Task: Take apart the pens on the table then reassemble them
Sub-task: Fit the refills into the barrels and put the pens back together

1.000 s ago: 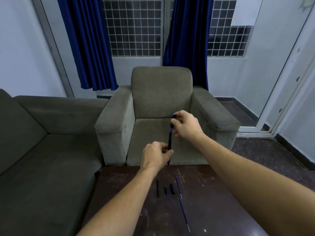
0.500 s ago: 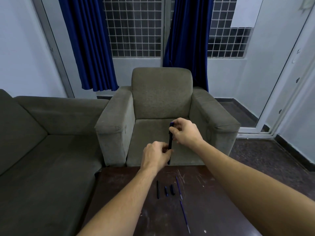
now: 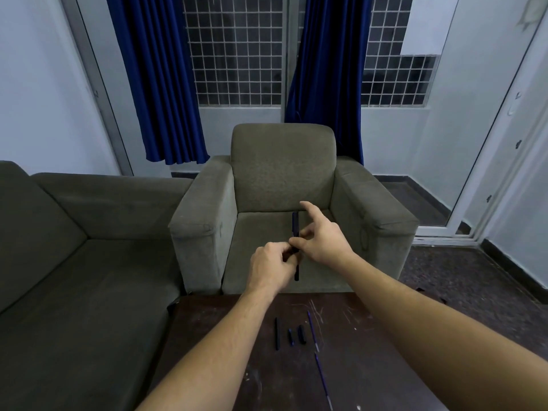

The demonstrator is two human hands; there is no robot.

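I hold a dark blue pen point(image 3: 295, 226) upright in front of me, above the table's far edge. My left hand point(image 3: 271, 266) grips its lower half. My right hand point(image 3: 321, 238) pinches its middle with thumb and a bent finger, while the index finger points up and away. On the dark table point(image 3: 370, 345) lie loose parts: a pen barrel point(image 3: 277, 333), two short dark pieces point(image 3: 290, 336) point(image 3: 302, 334), and two thin blue refills point(image 3: 312, 330) point(image 3: 323, 381).
A grey armchair point(image 3: 284, 167) stands right behind the table. A grey sofa point(image 3: 74, 247) runs along the left. Blue curtains point(image 3: 157, 78) hang by a grilled window. A glass door point(image 3: 489, 143) is at the right.
My right hand has slid down from the pen's top end to its middle, close to my left hand, and its index finger has lifted. The pen's upper end now shows free.
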